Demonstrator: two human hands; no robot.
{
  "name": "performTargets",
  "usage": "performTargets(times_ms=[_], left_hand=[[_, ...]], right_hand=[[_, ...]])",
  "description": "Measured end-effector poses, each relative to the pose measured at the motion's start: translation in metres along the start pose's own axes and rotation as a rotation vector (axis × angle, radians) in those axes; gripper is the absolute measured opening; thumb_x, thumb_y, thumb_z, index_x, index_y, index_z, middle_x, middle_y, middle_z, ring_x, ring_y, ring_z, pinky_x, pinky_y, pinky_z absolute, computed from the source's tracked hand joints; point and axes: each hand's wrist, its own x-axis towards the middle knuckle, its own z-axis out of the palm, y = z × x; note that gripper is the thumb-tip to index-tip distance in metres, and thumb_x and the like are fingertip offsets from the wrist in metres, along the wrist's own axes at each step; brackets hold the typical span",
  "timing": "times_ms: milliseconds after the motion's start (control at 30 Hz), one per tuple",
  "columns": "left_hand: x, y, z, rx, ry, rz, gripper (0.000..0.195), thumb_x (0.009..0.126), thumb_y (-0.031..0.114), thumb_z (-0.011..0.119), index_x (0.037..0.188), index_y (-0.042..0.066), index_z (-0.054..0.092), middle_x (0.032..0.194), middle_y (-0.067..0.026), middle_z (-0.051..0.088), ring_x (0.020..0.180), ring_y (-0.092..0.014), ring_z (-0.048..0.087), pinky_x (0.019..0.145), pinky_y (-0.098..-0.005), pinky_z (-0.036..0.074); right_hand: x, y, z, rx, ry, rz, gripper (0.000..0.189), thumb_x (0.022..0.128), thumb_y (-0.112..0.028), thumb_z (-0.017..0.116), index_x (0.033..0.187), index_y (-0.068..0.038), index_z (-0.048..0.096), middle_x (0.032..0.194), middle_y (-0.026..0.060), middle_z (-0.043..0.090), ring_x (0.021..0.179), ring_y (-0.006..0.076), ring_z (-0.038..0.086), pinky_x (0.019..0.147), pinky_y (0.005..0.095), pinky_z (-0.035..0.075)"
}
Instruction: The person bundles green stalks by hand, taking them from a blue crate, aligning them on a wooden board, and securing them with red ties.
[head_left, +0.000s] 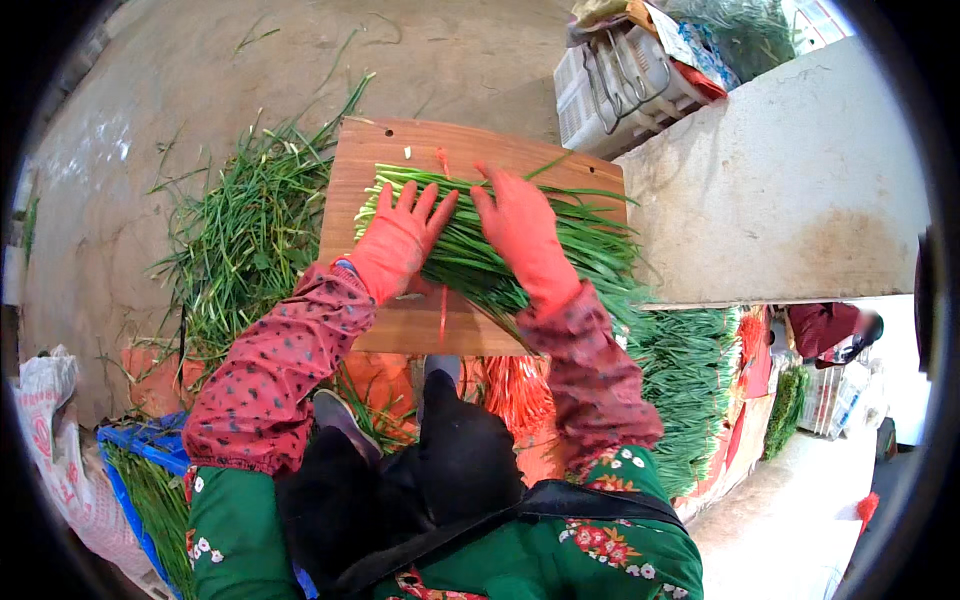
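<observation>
A loose bundle of garlic chives (465, 240) lies across a brown wooden board (397, 322), pale cut ends to the left and green leaves to the right. A red tie strip (443, 315) runs under the bundle, showing at the board's near side and beyond the far side. My left hand (397, 236), in an orange-red rubber glove, rests on the stems near the cut ends with its fingers spread. Gloved likewise, my right hand (521, 225) is over the leafy part, slightly blurred, thumb and forefinger apart. Its other fingers are partly hidden.
Loose chives (247, 217) are heaped on the floor left of the board. Tied chive bundles (690, 397) are stacked at right, below a pale slab (772, 180). Red strips (517, 390) hang by my legs. A blue crate (139, 495) holds more chives. Another person (825, 330) is far right.
</observation>
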Motion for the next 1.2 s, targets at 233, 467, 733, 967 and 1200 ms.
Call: performTargets(times_ms=[233,467,733,967,1200], left_hand=[[0.000,0.006,0.020,0.122,0.166,-0.059,0.092,0.067,0.032,0.071,0.141,0.001,0.025,0.138,-0.0175,0.038,0.126,-0.038,0.037,0.106,-0.0540,0.025],[-0.021,0.029,0.015,0.101,0.104,-0.092,0.082,0.061,0.024,0.071,0.130,-0.002,0.038,0.126,-0.0161,0.046,0.117,-0.033,0.044,0.100,-0.0531,0.031],[-0.013,0.015,0.032,-0.011,0.034,-0.138,0.086,0.049,0.034,0.082,0.117,0.000,0.044,0.112,-0.0116,0.052,0.106,-0.028,0.051,0.088,-0.0425,0.041],[-0.008,0.022,0.012,-0.075,0.031,-0.099,0.077,0.055,0.034,0.078,0.116,-0.001,0.045,0.110,-0.0130,0.053,0.105,-0.029,0.052,0.087,-0.0438,0.042],[-0.010,0.019,0.011,-0.023,-0.061,-0.130,0.083,0.053,0.030,0.081,0.119,-0.001,0.042,0.116,-0.0134,0.050,0.110,-0.030,0.049,0.090,-0.0445,0.041]], right_hand=[[0.018,0.019,0.044,0.076,-0.356,0.148,0.039,0.091,-0.038,0.042,0.102,-0.008,0.065,0.099,0.0180,0.065,0.092,0.0373,0.061,0.080,0.0472,0.048],[-0.012,0.015,0.044,0.127,-0.457,0.018,0.036,0.090,-0.037,0.043,0.099,-0.009,0.065,0.094,0.0170,0.065,0.091,0.0372,0.060,0.080,0.0462,0.047],[-0.081,-0.031,-0.031,-0.152,-0.377,-0.353,0.027,0.078,-0.016,0.057,0.105,-0.014,0.063,0.071,0.0128,0.060,0.069,0.0329,0.062,0.059,0.0427,0.049],[-0.141,0.001,0.029,-0.127,-0.525,-0.500,0.024,0.074,-0.012,0.058,0.098,-0.010,0.062,0.073,0.0134,0.063,0.067,0.0307,0.064,0.058,0.0432,0.051],[-0.127,-0.003,0.022,1.161,-0.322,0.581,0.014,0.089,-0.016,0.058,0.089,-0.002,0.056,0.071,0.0049,0.057,0.056,0.0124,0.055,0.052,0.0271,0.046]])
